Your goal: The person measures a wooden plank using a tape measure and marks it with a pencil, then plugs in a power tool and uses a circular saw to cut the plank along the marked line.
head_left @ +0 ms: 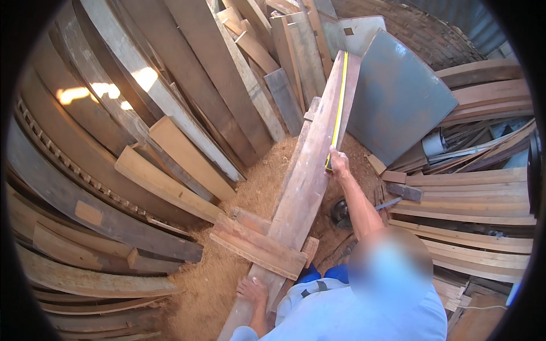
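A long wooden plank (301, 187) runs away from me, from the lower edge toward the far end of the space. Along its far half lies the yellow blade of a tape measure (342, 94), reaching to the plank's far end. My right hand (339, 161) is closed around the tape measure's case at the plank's right edge. Nearer to me, my left hand (253, 291) rests on the plank with its fingers spread and holds nothing. Between my hands, a shorter thick board (259, 245) lies crosswise over the plank.
Many boards (210, 74) lean or lie on the left. A blue-grey panel (398, 96) stands beyond the plank's right side. Stacked lumber (472, 196) fills the right. Sawdust (210, 278) covers the ground, and a dark rounded object (340, 213) sits below my right forearm.
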Demonstrator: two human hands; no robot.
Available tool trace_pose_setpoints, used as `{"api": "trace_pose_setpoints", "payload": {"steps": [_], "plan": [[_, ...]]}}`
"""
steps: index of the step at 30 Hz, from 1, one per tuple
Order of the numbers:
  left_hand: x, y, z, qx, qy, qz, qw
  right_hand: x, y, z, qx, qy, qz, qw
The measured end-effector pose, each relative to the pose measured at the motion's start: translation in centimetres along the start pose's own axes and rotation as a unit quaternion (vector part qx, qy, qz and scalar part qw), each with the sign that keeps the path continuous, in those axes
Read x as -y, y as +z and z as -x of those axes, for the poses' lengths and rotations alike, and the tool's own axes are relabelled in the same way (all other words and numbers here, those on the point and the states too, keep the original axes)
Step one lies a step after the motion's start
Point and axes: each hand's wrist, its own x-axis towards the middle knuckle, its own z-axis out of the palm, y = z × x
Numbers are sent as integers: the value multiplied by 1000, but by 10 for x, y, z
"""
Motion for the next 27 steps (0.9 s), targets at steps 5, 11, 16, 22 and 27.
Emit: {"api": "trace_pose_setpoints", "payload": {"steps": [5,11,16,22,27], "plan": [[15,29,3,-68,-6,-68,995,-74,21,70,25,-27,21,999],[5,4,-4,-69,28,-7,997,-163,49,160,122,49,-26,991],[5,3,-3,-83,36,2,996,-182,81,212,176,115,-22,977],[5,5,-4,-84,30,-14,996,-174,113,225,238,160,6,958],[5,2,-4,-66,22,14,998,-178,114,215,269,186,38,944]]}}
